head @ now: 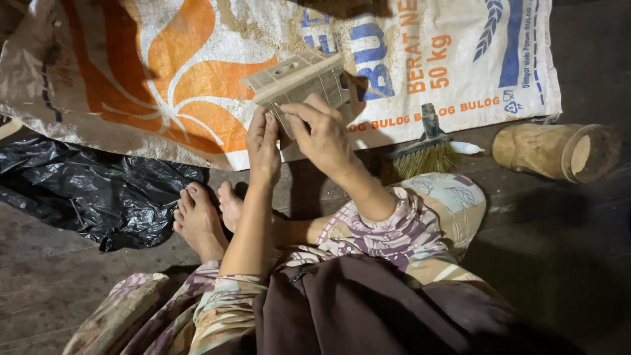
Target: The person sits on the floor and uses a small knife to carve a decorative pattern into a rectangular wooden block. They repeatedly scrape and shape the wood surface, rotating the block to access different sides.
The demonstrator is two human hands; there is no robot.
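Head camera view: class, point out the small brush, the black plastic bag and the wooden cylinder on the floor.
Small brush (424, 156): head view, on its straw-coloured bristles.
Black plastic bag (98, 190): head view, on its crumpled middle.
Wooden cylinder (539, 151): head view, on its curved side.

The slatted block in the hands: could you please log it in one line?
left hand: steadies slatted block | right hand: grips block | under: printed sack

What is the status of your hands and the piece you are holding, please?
Left hand flat against the pale ribbed plastic block. Right hand gripping its lower edge. Small straw brush and wooden cylinder lying clear to the right.
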